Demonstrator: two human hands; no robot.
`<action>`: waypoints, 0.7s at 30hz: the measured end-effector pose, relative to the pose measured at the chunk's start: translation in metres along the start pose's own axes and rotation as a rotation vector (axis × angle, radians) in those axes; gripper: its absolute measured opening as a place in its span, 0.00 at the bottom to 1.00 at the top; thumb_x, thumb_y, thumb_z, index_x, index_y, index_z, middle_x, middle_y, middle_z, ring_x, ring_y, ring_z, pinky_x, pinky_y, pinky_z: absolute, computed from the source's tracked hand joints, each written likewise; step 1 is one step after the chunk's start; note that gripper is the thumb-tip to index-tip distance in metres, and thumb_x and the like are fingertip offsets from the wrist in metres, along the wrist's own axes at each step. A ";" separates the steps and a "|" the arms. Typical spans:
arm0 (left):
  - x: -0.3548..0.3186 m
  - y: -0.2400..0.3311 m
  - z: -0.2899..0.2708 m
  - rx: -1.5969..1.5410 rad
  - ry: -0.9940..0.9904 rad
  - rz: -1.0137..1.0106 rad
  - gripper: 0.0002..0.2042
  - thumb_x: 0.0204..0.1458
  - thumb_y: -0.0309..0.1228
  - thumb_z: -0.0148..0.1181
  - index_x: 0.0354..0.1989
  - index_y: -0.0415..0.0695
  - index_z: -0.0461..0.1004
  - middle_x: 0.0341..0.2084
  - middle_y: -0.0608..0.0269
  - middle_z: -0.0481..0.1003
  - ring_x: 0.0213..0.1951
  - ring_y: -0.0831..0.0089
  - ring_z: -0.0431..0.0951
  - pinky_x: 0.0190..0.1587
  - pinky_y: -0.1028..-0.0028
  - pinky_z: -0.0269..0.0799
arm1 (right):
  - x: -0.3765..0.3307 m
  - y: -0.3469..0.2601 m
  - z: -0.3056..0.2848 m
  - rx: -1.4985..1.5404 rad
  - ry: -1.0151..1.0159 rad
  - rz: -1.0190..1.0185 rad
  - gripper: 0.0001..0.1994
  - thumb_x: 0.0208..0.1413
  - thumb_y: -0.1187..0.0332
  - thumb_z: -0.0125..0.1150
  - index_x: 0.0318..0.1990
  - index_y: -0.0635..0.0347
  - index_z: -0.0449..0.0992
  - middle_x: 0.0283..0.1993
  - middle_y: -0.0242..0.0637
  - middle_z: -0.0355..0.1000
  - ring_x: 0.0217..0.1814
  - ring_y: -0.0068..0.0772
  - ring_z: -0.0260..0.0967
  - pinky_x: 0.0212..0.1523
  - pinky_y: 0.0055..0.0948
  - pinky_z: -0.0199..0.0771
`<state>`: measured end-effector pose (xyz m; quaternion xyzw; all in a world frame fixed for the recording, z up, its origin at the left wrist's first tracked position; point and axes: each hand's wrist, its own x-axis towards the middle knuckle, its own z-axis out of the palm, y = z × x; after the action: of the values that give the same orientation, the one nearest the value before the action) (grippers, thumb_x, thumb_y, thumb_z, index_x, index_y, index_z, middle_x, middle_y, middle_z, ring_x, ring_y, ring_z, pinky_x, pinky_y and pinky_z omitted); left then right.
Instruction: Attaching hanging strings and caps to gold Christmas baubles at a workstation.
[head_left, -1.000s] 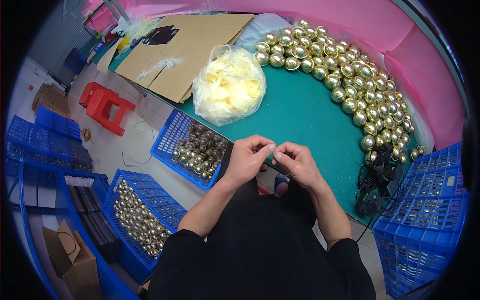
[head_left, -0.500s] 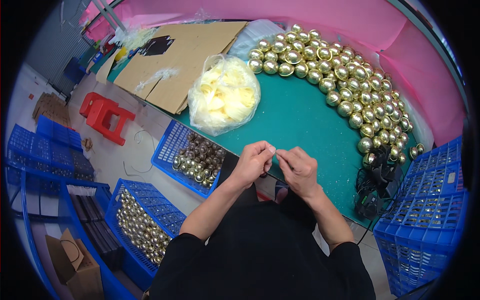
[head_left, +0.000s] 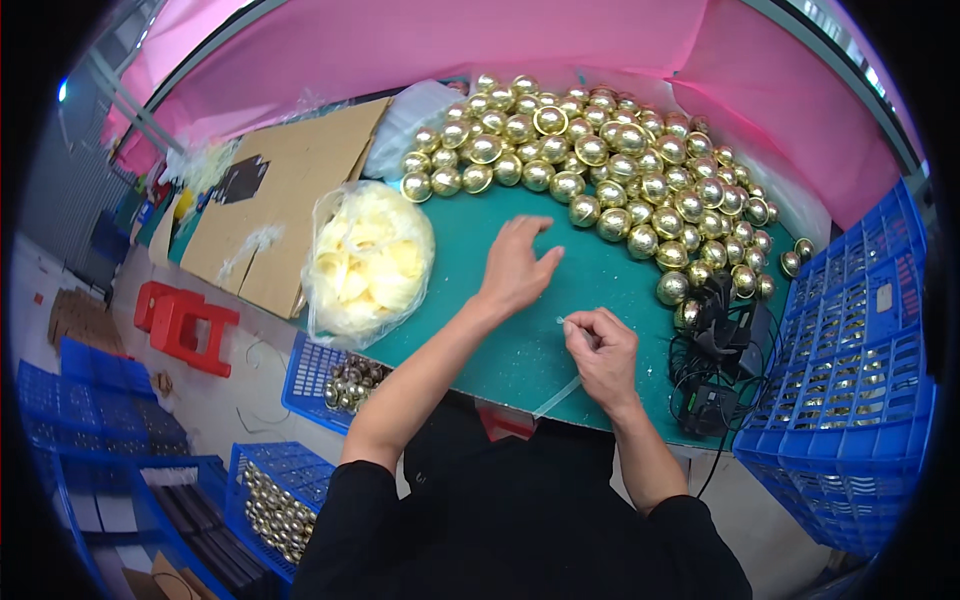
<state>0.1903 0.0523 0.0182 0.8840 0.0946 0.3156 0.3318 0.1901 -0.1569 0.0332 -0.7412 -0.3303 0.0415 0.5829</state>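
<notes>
My left hand (head_left: 518, 268) reaches over the green table (head_left: 480, 350) with fingers apart and nothing held. It is just short of a heap of shiny gold balls (head_left: 641, 242), several of them circled by a raised rim. Nearer to me, my right hand (head_left: 605, 355) is closed in a pinch on a thin translucent ribbon (head_left: 558, 397). The ribbon's small end pokes out beyond the thumb and forefinger, and its tail hangs below the hand toward the table's front edge.
A clear bag of pale yellow pieces (head_left: 368, 265) sits left, beside flattened cardboard (head_left: 240, 225). Black cabled devices (head_left: 722, 355) and stacked blue crates (head_left: 835, 370) stand right. Below left are crates of metallic balls (head_left: 278, 515) and a red stool (head_left: 187, 328).
My hands were together at the table's near edge and have parted. The left moved forward and opened; the right stayed pinched, its ribbon now showing. The view shifted.
</notes>
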 end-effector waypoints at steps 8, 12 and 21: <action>0.067 0.004 0.075 0.283 -0.115 0.142 0.28 0.45 0.28 0.75 0.56 0.41 0.74 0.50 0.50 0.73 0.54 0.49 0.72 0.54 0.57 0.71 | 0.004 0.008 -0.026 0.116 0.088 0.118 0.02 0.58 0.76 0.68 0.35 0.66 0.82 0.27 0.28 0.70 0.26 0.16 0.61 0.27 0.22 0.59; 0.063 -0.005 0.085 0.162 -0.068 0.144 0.26 0.45 0.24 0.73 0.55 0.40 0.72 0.47 0.48 0.73 0.51 0.47 0.73 0.52 0.55 0.72 | 0.005 0.010 -0.033 0.130 0.069 0.154 0.03 0.59 0.76 0.67 0.36 0.67 0.82 0.28 0.29 0.70 0.27 0.15 0.62 0.27 0.21 0.60; -0.011 0.019 0.047 -0.143 -0.185 -0.141 0.26 0.43 0.25 0.73 0.52 0.38 0.71 0.47 0.45 0.74 0.50 0.47 0.75 0.53 0.56 0.73 | 0.005 0.022 -0.032 0.093 0.148 0.141 0.03 0.60 0.76 0.67 0.37 0.68 0.81 0.29 0.27 0.69 0.27 0.13 0.58 0.27 0.20 0.57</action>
<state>0.2098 0.0087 -0.0018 0.8745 0.1026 0.2148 0.4226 0.2175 -0.1834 0.0255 -0.7360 -0.2309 0.0428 0.6350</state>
